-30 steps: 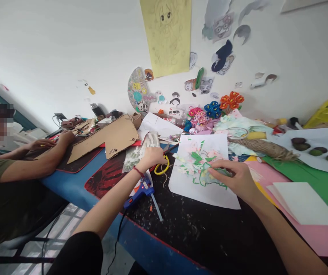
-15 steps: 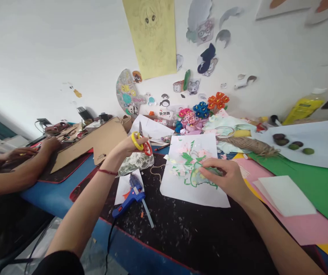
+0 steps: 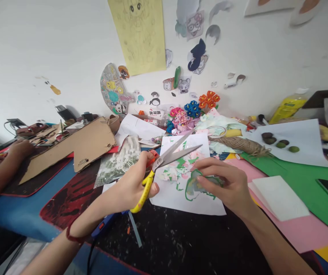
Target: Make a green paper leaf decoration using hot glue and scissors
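My left hand (image 3: 137, 187) grips a pair of scissors (image 3: 159, 162) with yellow and red handles. Their blades are spread and point up and to the right, above a white sheet of paper (image 3: 181, 204). Between the fingers of my right hand (image 3: 224, 179) is a thin, pale piece with a wavy green edge (image 3: 192, 187); I cannot tell if it is paper or fabric. The scissor tips are near that hand but apart from the piece. Small green, pink and white scraps (image 3: 178, 166) lie on the sheet.
A blue glue gun (image 3: 105, 224) is partly hidden behind my left forearm. Cut cardboard (image 3: 63, 149) and a co-worker's arm (image 3: 5, 172) are at left. Twine (image 3: 238, 145), green paper (image 3: 296, 179) and a folded white sheet (image 3: 280, 198) lie to the right; pipe-cleaner-like flowers (image 3: 192, 109) stand behind.
My left hand has brought the scissors down and closer, turning them so the opened blades point toward the right hand. My right hand still holds the green-edged piece. The view has shifted slightly right.
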Tool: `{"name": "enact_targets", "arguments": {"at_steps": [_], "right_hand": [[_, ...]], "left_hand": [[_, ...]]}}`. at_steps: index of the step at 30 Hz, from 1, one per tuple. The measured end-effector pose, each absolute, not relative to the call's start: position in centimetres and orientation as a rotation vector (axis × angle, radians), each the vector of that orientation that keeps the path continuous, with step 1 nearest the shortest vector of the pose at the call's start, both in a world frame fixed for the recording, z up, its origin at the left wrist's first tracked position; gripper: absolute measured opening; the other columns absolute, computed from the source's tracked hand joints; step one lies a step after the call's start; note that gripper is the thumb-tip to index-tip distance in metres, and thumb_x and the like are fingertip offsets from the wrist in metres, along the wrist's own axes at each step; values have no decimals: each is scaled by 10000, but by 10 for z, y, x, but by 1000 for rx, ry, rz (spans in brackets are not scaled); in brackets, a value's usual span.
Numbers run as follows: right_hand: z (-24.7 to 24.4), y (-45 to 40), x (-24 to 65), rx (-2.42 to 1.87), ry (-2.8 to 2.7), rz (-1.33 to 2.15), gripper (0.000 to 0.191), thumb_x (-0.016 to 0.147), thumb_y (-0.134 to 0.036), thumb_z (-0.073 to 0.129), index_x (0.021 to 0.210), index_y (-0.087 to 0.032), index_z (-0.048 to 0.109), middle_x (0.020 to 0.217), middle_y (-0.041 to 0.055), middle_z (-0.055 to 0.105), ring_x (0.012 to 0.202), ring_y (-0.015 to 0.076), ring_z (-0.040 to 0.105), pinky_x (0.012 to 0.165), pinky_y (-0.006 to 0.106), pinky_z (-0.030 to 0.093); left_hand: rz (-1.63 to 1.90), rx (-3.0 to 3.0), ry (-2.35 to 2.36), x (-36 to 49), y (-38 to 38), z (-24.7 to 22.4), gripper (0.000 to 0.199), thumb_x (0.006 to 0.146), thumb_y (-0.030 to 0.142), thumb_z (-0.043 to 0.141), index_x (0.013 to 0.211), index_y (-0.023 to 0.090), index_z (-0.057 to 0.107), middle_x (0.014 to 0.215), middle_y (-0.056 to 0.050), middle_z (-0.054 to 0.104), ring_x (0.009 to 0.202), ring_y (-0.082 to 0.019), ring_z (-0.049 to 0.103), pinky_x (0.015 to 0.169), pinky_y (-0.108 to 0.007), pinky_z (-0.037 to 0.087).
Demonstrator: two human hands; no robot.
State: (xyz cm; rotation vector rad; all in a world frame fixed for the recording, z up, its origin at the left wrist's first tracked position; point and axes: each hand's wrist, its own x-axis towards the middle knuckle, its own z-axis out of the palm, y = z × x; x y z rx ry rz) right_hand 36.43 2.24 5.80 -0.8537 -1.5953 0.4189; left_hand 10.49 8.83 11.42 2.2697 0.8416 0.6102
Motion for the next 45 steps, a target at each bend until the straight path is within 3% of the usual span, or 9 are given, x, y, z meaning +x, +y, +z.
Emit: {"name": "enact_targets", "arguments": {"at_steps": [5, 13, 22, 27, 36, 45], "right_hand": [[60, 20, 362, -807, -1571, 425, 185, 860, -54, 703, 823, -234, 728, 1115, 29, 747, 1037, 173, 722, 887, 274, 602], [59, 19, 357, -725, -1578, 479, 222, 843, -2, 690, 812, -220, 718, 1280, 38, 700, 1139, 217, 715, 981, 334, 609], [62, 14, 357, -794, -1640, 431, 254, 848, -15, 685, 927, -237, 778, 1178, 35, 757, 1032, 178, 739, 948, 289, 604], [63, 16, 356, -788, -1664, 392, 246, 834, -10, 691, 906, -231, 771, 1119, 34, 778, 1058, 203, 740, 966, 315, 592], [64, 13, 356, -805, -1684, 376, 263, 828, -18, 692, 929, -249, 770, 1120, 38, 784, 1025, 235, 753, 948, 373, 602], [63, 13, 355, -791, -1695, 373, 273, 836, -6, 683, 942, -242, 771, 1128, 46, 780, 1035, 221, 748, 971, 357, 583]], "left_hand": [[358, 2322, 927, 108, 76, 128, 314, 805, 330, 541, 1070, 210, 420, 851, -1, 523, 713, -170, 462, 654, -311, 431], [144, 2199, 1008, 109, 72, 131, 384, 803, 528, 583, 995, 207, 497, 780, -1, 544, 749, -209, 506, 628, -303, 412], [104, 2185, 1028, 108, 71, 127, 436, 796, 485, 712, 1072, 191, 548, 806, 18, 570, 674, -178, 496, 622, -300, 385], [167, 2259, 977, 104, 71, 123, 420, 810, 489, 759, 1050, 197, 575, 877, 15, 602, 744, -182, 533, 655, -295, 392], [190, 2305, 932, 101, 74, 122, 382, 821, 470, 779, 1003, 195, 587, 847, 35, 610, 710, -154, 525, 636, -276, 383], [162, 2306, 925, 100, 73, 121, 342, 860, 444, 749, 1001, 190, 568, 805, 38, 607, 683, -150, 553, 625, -265, 382]]}}
